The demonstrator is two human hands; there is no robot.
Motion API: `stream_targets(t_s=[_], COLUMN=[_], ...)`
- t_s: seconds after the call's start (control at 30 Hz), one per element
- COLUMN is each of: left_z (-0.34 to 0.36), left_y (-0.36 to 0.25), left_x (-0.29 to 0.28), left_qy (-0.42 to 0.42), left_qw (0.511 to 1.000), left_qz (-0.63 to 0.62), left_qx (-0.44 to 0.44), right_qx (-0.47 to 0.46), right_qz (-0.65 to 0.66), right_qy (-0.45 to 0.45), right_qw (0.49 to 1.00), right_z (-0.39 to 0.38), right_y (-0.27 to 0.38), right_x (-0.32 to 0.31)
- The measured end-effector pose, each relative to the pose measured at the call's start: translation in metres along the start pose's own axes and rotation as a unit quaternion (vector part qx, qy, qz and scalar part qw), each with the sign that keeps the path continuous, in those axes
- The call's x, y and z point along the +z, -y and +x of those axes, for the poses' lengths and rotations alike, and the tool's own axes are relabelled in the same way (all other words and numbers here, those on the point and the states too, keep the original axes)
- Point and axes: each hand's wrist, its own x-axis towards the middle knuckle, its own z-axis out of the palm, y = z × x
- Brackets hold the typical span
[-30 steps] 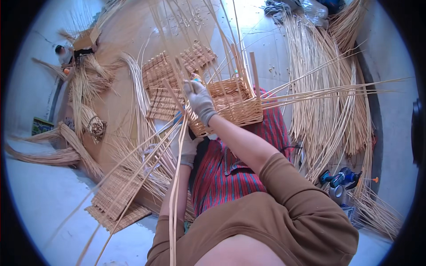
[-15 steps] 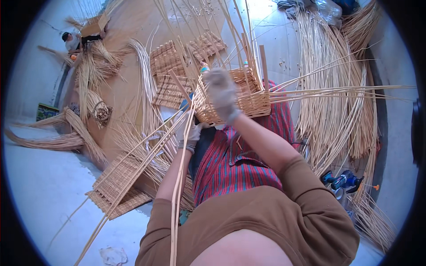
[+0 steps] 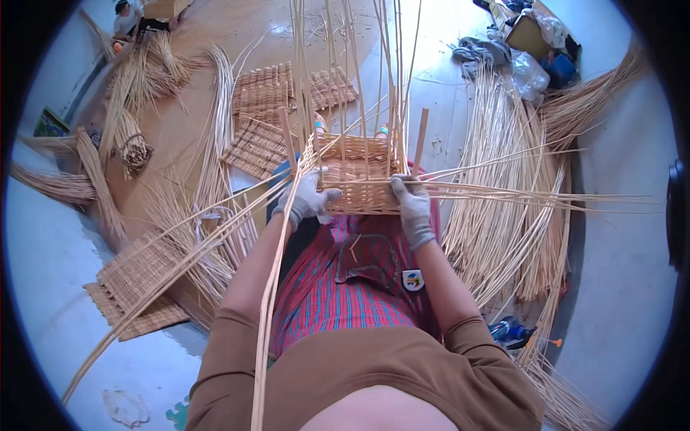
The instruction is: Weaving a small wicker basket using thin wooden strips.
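Your left hand (image 3: 307, 199): grasping the basket's left end; fingers partly hidden.
Your right hand (image 3: 412, 206): grasping its right end; fingers partly hidden.
Basket (image 3: 363, 200): between your 2 hands; interior partly masked.
Upright canes (image 3: 392, 118): beyond your hands; tops cut off.

At the far edge of a red striped apron (image 3: 338, 309), a wicker basket (image 3: 359, 199) is held by its near corners, the gloved left hand (image 3: 307, 199) on one, the gloved right hand (image 3: 412, 205) on the other. Long canes (image 3: 532, 195) fan out from both corners. Woven panels (image 3: 263, 90) lie beyond its far left corner; loose cane bundles (image 3: 496, 172) line the floor's (image 3: 440, 79) right edge.
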Motion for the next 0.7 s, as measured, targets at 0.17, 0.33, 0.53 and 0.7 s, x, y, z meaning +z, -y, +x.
stream_targets(t_s=[0.17, 0.33, 0.53, 0.7], left_z=[-0.006, -0.017, -0.015, 0.000], left_y=[-0.006, -0.020, -0.018, -0.035], left_x=[0.018, 0.026, 0.017, 0.031], left_qy=[-0.022, -0.103, -0.104, -0.123], left_qw=[0.987, 0.974, 0.985, 0.888], left_qz=[-0.142, -0.188, -0.121, -0.423], left_qx=[-0.069, -0.071, -0.062, -0.129], right_qx=[0.034, -0.421, -0.175, -0.123], right_qz=[-0.114, -0.389, 0.050, 0.021], right_qy=[-0.063, 0.084, 0.090, 0.011], right_qw=[0.991, 0.815, 0.979, 0.992], right_z=[0.023, 0.082, 0.042, 0.000], right_y=[0.017, 0.087, 0.030, 0.010], right_x=[0.042, 0.156, 0.059, 0.024])
